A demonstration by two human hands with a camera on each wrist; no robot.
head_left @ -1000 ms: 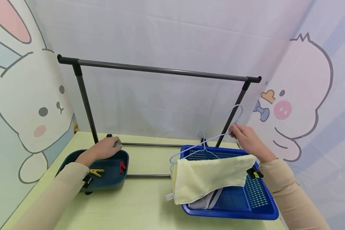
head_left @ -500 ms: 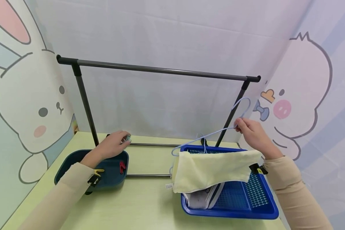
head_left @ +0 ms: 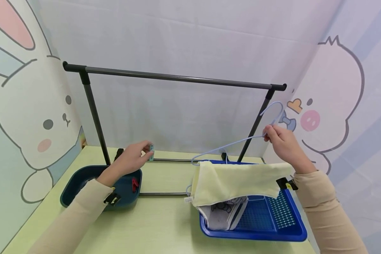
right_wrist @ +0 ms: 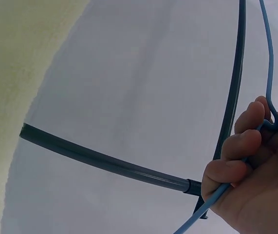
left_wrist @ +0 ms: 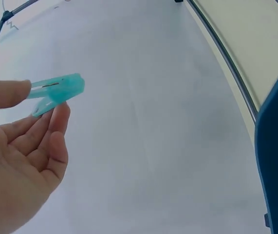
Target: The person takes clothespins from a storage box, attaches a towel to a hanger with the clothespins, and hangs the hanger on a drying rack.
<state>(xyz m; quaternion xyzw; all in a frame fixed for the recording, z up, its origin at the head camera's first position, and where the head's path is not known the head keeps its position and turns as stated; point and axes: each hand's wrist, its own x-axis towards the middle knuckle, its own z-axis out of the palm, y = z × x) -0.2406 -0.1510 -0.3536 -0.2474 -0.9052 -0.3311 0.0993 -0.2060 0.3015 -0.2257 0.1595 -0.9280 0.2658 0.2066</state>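
My left hand (head_left: pixel 131 158) pinches a turquoise clothespin (left_wrist: pixel 63 88) between thumb and fingers, above the right rim of the dark teal tub. With its fingers curled, my right hand (head_left: pixel 282 143) grips a light blue hanger (head_left: pixel 231 144) just below its hook. A pale yellow cloth (head_left: pixel 235 183) with a small white tag hangs folded over that hanger, above the blue basket. Under the cloth, a grey printed garment (head_left: pixel 220 217) with dark and white edging shows at the basket's left. The hanger's lower bar is mostly hidden by the cloth.
A dark rack with a top rail (head_left: pixel 177 77) stands at the back of the table. The dark teal tub (head_left: pixel 70 183) at left holds a red clothespin (head_left: pixel 134 184). The blue basket (head_left: pixel 257 235) is at right, with another hanger partly visible behind the cloth.
My left hand has moved right and slightly up from the tub, carrying the clothespin. My right hand has raised the hanger and cloth a little, shifting right, and more of the grey garment shows.
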